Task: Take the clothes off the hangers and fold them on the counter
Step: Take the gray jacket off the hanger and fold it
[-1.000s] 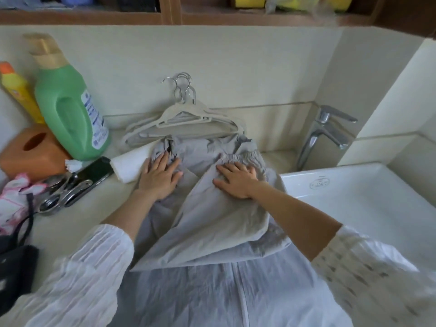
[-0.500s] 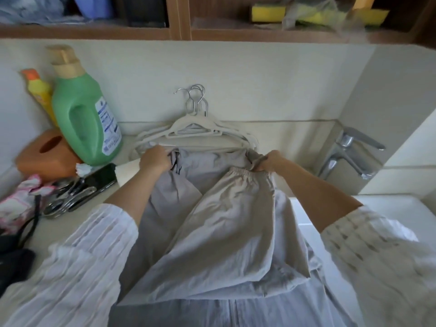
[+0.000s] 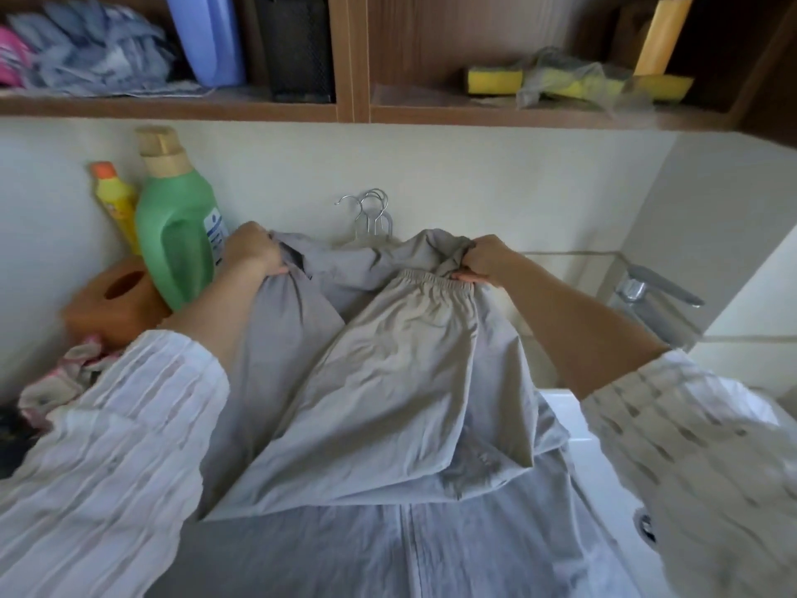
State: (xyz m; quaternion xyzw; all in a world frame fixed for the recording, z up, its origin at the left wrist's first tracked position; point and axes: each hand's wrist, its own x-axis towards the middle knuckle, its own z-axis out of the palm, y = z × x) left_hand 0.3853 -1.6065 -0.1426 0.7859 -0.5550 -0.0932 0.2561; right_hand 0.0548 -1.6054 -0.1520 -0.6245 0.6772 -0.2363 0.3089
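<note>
A pair of grey trousers [image 3: 379,381] with an elastic waistband is lifted up off the counter in front of me, partly folded over itself. My left hand [image 3: 254,252] grips its upper left corner. Its upper right corner, just above the waistband, is gripped by my right hand [image 3: 483,258]. Behind the cloth, only the metal hooks of the empty hangers [image 3: 371,213] show against the wall. The counter under the trousers is hidden.
A green detergent bottle [image 3: 177,235], a yellow bottle [image 3: 116,205] and an orange tissue box [image 3: 112,299] stand at the left. A tap [image 3: 647,295] and white sink [image 3: 604,468] lie at the right. A wooden shelf [image 3: 345,110] with sponges hangs overhead.
My hands went from pressing flat on the trousers to gripping their far corners, and have raised the cloth up from the counter. It now hides most of the hangers.
</note>
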